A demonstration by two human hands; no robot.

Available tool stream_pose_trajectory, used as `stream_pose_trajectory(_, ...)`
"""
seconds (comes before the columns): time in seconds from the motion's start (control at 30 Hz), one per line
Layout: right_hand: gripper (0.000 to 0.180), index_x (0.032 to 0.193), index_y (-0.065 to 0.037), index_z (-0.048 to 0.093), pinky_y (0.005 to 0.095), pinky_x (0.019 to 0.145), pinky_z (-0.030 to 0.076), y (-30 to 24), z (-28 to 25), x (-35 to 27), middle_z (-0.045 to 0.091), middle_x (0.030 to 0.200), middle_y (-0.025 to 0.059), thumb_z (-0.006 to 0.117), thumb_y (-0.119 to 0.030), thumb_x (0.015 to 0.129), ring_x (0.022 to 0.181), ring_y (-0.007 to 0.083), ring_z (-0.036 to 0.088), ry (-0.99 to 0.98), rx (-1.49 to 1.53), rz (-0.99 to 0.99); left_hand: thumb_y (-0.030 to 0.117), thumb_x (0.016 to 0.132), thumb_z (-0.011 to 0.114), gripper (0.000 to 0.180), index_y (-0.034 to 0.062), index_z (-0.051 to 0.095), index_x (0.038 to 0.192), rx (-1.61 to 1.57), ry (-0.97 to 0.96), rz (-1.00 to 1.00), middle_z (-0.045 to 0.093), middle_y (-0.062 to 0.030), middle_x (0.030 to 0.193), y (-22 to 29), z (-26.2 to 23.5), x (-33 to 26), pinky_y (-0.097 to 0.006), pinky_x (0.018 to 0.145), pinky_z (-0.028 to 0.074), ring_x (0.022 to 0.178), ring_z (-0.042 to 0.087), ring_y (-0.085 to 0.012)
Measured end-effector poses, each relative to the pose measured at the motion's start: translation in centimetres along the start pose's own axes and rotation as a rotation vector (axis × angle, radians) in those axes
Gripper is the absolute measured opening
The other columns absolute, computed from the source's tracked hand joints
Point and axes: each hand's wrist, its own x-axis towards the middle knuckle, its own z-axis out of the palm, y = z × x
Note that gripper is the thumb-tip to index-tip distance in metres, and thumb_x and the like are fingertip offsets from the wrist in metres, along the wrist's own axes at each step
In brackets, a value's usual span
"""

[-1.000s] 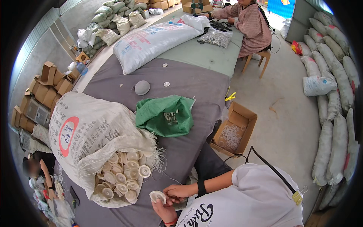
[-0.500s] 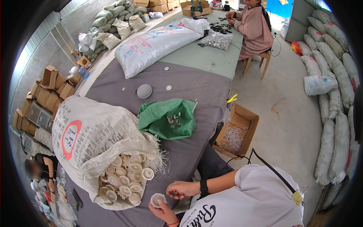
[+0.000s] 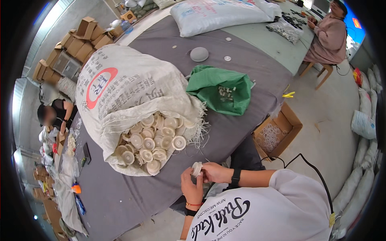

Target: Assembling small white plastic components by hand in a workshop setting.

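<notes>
My left hand (image 3: 191, 187) grips a small white round plastic part (image 3: 196, 168), shaped like a flanged cap and tipped on edge. On its other side, my right hand (image 3: 216, 172) has its fingers closed up against the part. Whatever those fingertips may pinch is hidden behind it. Both hands are held at the table's near edge. Just beyond them lies a large white woven sack (image 3: 132, 86), its mouth spilling many similar cream caps (image 3: 149, 143). Farther back, a green woven bag (image 3: 217, 82) is rolled open around small pale pieces (image 3: 226, 93).
A grey cloth covers the table (image 3: 169, 30). On it are a grey dome-shaped object (image 3: 199, 54) and loose discs (image 3: 228, 58). A cardboard box (image 3: 295, 120) of clear rings stands right of the table. Co-workers sit at far right (image 3: 327, 38) and far left (image 3: 56, 116).
The view has swung, shifting the table rightward and up. My right hand has come over to the cap in my left hand, and the cap has turned from face-up onto its edge.
</notes>
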Motion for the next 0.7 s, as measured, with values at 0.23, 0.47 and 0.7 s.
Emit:
stream_pose_trajectory(0.23,0.02,0.085,-0.004,0.054,0.0217,0.053,0.041,-1.1,-1.5,0.3,0.053,0.074,0.0028,0.046,-0.022,0.086,0.063,0.0126,0.051,-0.039,0.229,0.15,0.018,0.087,0.052,0.021,0.0025,0.047,0.101,-0.77,0.065,-0.439,0.058,-0.0074,0.094,-2.5,0.6,-0.2,-0.023,0.07,0.046,0.077,0.058,-0.016)
stream_pose_trajectory(0.47,0.021,0.093,0.013,0.043,0.0318,0.077,0.049,-15.8,-2.8,-1.5,0.053,0.096,0.023,0.04,-0.003,0.08,0.085,0.0253,0.056,-0.158,0.746,-0.527,0.025,0.087,0.053,0.024,0.006,0.048,0.102,-1.131,0.089,-0.83,0.058,-0.0058,0.09,-4.7,0.4,-1.1,-0.027,0.062,0.05,0.074,0.06,-0.0164)
stream_pose_trajectory(0.7,0.044,0.11,0.02,0.03,0.0412,0.097,0.037,-18.1,-2.6,-2.9,0.042,0.115,0.031,0.035,-0.019,0.089,0.109,0.0381,0.044,0.039,0.842,-0.717,0.024,0.087,0.052,0.025,0.0041,0.05,0.102,-1.145,0.135,-0.844,0.058,-0.0057,0.088,-4.9,0.6,-1.0,-0.026,0.062,0.051,0.071,0.06,-0.0161)
